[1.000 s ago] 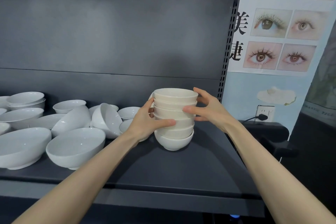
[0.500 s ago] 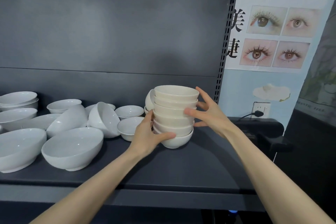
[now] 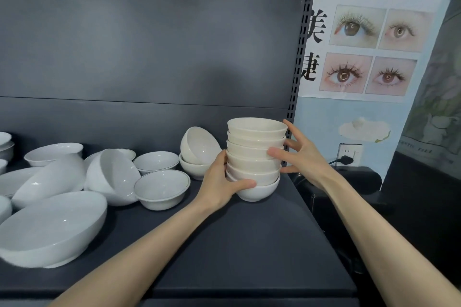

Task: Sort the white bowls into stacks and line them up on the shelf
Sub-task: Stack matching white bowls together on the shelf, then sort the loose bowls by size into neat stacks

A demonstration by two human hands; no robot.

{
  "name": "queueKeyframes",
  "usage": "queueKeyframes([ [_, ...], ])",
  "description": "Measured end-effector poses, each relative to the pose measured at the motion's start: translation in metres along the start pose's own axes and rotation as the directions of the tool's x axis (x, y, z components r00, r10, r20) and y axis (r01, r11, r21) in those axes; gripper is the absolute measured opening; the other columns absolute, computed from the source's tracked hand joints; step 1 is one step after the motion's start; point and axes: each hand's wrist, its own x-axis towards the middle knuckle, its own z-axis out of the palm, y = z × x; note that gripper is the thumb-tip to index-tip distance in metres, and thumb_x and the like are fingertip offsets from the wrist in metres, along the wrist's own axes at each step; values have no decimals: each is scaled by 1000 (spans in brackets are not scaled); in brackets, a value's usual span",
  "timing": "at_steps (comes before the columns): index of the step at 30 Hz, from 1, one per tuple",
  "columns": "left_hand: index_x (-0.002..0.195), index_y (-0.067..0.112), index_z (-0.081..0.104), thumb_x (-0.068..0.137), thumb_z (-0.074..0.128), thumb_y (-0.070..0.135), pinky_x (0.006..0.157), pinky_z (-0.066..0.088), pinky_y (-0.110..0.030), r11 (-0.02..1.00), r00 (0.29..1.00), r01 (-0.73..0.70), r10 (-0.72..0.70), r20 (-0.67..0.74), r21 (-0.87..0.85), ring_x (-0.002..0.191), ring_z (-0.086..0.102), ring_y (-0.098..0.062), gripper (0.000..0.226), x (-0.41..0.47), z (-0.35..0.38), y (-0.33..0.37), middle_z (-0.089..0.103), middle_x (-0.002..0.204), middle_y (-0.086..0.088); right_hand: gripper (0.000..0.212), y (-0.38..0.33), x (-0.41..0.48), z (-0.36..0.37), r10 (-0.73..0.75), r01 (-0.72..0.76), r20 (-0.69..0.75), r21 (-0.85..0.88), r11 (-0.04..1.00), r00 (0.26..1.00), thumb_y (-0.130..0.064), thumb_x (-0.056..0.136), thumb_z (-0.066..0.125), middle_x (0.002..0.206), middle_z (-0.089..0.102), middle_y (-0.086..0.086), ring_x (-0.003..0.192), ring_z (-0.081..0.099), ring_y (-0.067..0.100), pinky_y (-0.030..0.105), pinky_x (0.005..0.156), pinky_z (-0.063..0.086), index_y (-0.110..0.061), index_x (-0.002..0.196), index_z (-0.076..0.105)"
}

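1. The dark shelf (image 3: 237, 244) carries everything, and at its front edge, well to the left of the stack, lies a wide white bowl (image 3: 55, 227), slightly tilted
2. The left grip (image 3: 222, 182) holds the stack of bowls (image 3: 257, 154) low on its left side, with the thumb curled across the front of the bottom bowls and the fingers hidden behind
3. The stack itself stands upright near the shelf's right end, cream bowls nested in a whiter one; I cannot tell whether its foot rests on the shelf or hangs just above it
4. The right grip (image 3: 304, 157) clasps the stack's right side at mid height, thumb pressed to the front and fingers spread round the back
5. Left of the stack sit a small rimmed bowl (image 3: 162, 188) and, beside that, a bowl tipped on its side (image 3: 112, 177)
6. Just behind and left of the stack, a tilted cream bowl (image 3: 199, 144) leans in another
7. Behind and right of the stack rises a slotted upright (image 3: 296, 82), then a poster (image 3: 361, 32) of eyes
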Motion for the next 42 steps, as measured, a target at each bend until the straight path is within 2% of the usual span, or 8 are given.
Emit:
queueKeyframes([
  [8,118,35,50,46,83,51,99,48,-38,988,999,13,-7,-38,156,109,57,-14,81,39,11,-11,59,117,-1,89,15,38,-13,2,-2,13,10,1000,1000,-14,81,73,109,58,-25,100,61,1,36,77,59,-37,149,22],
  [14,115,21,45,62,89,29,89,46,-28,973,991,48,-19,-129,226,101,55,-13,69,45,17,-10,56,107,9,90,23,56,-17,-2,2,39,13,1000,999,-16,81,74,113,57,-23,99,62,1,35,77,58,-38,149,20],
  [17,107,14,43,66,87,28,90,50,-38,963,984,90,-47,-172,253,97,55,-17,62,45,19,-11,55,100,7,90,23,59,-17,-5,5,56,3,1000,998,-18,81,74,126,55,-15,100,61,1,31,74,58,-40,149,18],
  [21,105,16,45,68,86,30,88,52,-41,954,985,101,-56,-162,284,99,62,-23,58,43,19,-9,56,99,7,92,22,60,-17,-2,4,59,-31,1000,998,-24,80,75,136,50,-6,107,60,7,33,76,57,-42,148,17],
  [25,113,13,50,75,81,27,80,48,-26,943,990,105,-69,-123,316,95,63,-19,51,40,13,-3,56,105,6,95,16,57,-19,7,-2,56,-79,997,998,-28,78,77,139,47,-1,112,56,17,43,86,54,-39,149,15],
  [30,117,10,61,80,76,30,89,50,-33,894,993,118,-108,-48,433,98,61,-23,45,38,-4,10,66,102,-3,95,4,45,-18,-35,42,42,-197,980,999,-27,78,77,142,41,-1,102,57,14,34,80,52,-30,151,16],
  [36,102,10,67,79,77,24,83,52,-31,884,996,70,-90,21,463,88,64,-19,29,35,-39,33,71,98,-7,71,-16,26,-14,-135,123,-6,-374,919,991,-27,79,76,143,40,1,112,49,17,25,86,39,-20,141,41],
  [42,95,14,67,79,77,22,84,51,-30,845,1000,-7,-10,29,535,94,66,-20,21,36,-94,52,72,97,-5,42,-39,17,11,-243,170,-77,-520,837,967,-28,79,76,124,46,2,95,56,17,25,80,43,-13,116,62],
])
